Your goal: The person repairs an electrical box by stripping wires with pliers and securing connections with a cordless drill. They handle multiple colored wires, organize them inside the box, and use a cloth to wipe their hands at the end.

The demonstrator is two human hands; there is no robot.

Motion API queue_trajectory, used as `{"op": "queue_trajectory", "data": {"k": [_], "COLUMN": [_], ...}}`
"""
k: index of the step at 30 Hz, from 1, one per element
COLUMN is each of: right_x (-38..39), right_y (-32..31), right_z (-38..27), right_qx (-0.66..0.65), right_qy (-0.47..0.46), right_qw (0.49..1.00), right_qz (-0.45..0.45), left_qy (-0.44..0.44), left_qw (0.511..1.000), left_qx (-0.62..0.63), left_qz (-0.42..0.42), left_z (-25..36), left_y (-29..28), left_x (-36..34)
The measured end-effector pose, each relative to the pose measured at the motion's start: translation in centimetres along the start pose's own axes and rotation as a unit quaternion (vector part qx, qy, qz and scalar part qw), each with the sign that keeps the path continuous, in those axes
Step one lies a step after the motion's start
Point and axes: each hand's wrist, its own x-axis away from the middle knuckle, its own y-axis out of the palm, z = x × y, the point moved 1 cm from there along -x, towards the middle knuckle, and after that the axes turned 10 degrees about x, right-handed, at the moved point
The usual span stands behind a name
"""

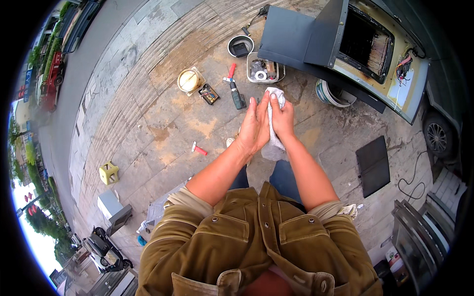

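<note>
In front of my chest, both hands meet around a crumpled whitish cloth (275,148). My right hand (283,118) is closed on the cloth, which bunches above its fingers and hangs down below. My left hand (255,127) lies flat against the cloth's left side, fingers stretched upward and the palm turned toward the right hand. On the paving just beyond my left fingers is a cordless drill (237,96). A red-handled scraper (231,72) lies past the drill, and another red-handled scraper (200,149) is nearer on the left.
A big dark appliance (301,37) with an opened metal body stands at upper right, above a white bucket (323,93). A tool basket (262,69), round black pan (242,46), small parts tray (208,93) and round tub (188,80) sit ahead. Right lies a black panel (374,166); left, a yellow stool (108,172).
</note>
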Motion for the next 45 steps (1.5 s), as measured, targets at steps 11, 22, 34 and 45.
{"op": "queue_trajectory", "data": {"k": [11,22,34,45], "right_x": [2.3,11.9,8.5,14.6], "right_y": [-12.1,-8.2,-11.0,-8.1], "right_z": [-13.5,-18.3,-18.9,-19.8], "right_qx": [0.046,0.301,0.159,0.109], "right_qy": [-0.176,-0.480,-0.265,-0.244], "right_qw": [0.982,0.824,0.941,0.950], "right_qz": [-0.044,-0.020,-0.138,-0.164], "left_qy": [0.022,0.116,0.056,0.220], "left_qw": [0.993,0.991,0.980,0.818], "left_qx": [0.011,0.064,-0.162,-0.531], "left_qz": [-0.112,-0.013,-0.102,-0.014], "left_z": [1.0,-3.5,-3.1,-5.8], "left_y": [13.9,17.9,17.6,16.8], "left_x": [11.6,13.3,19.9,20.3]}}
